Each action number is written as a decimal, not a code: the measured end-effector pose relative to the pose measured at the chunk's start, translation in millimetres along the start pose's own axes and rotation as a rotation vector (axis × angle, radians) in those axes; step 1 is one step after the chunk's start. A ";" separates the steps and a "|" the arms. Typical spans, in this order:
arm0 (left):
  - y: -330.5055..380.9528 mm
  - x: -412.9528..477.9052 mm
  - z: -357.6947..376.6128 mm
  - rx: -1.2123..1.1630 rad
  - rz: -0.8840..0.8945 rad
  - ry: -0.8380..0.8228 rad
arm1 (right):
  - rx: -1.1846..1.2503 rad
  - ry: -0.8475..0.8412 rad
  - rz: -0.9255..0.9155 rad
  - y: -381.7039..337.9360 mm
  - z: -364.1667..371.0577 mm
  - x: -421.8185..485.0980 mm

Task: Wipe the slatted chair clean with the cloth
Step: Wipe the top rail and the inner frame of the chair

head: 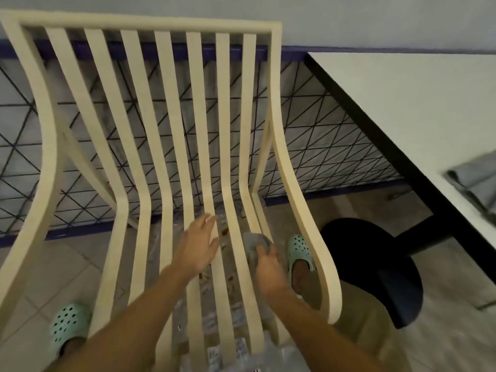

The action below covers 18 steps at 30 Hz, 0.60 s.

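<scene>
Two bare forearms reach in from the near edge over the seat of the slatted chair (147, 22), cream-coloured, its slats running from the near seat up into the curved back; the left hand (197, 245) hovers over the middle slats with fingers spread wide and straight, holding nothing, and whether it touches the seat cannot be told; just to its right, the right hand (268, 267) has its fingers curled round a bunched grey cloth (256, 244) and holds it down on a slat on the right side of the seat, short of the bend where seat meets back; brownish smudges (224, 232) sit on the seat between the two hands, and more lie a little nearer; the picture is soft with blur here.

Through the gaps, pale floor tiles (40, 277) show; a mint-green clog (68, 326) stands near left, outside the seat slats, and a second clog (299, 251) stands on the right between the seat slats and the chair's curved right arm.

To the right of the chair is a black round shape (375, 264), low by the floor; stool or table base, I cannot tell; above it runs a white table (416, 103) with a black edge, and something grey and blurred (472, 181) lies at its right margin.

Farthest, behind the chair back, a pale wall (322, 143) carries a pattern of thin dark triangles, bordered above by a dark blue band (295, 56).
</scene>
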<state>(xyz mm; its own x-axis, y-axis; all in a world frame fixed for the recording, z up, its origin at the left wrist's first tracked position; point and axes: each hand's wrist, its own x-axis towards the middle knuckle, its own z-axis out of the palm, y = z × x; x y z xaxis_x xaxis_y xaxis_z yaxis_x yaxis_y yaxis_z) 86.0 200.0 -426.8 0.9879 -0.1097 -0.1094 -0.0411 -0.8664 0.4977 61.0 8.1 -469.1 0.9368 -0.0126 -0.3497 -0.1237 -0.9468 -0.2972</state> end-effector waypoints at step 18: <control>-14.2 -117.1 104.7 0.081 -0.181 0.005 | -0.190 0.009 -0.092 -0.9 28.5 -42.7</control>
<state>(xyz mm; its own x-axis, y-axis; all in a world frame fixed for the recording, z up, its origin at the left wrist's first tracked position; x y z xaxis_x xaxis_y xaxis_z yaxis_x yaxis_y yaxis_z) -44.8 174.1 -511.1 0.9810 0.0539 -0.1863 0.1258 -0.9080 0.3996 11.8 18.7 -479.2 0.9444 0.0745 -0.3203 0.0258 -0.9878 -0.1538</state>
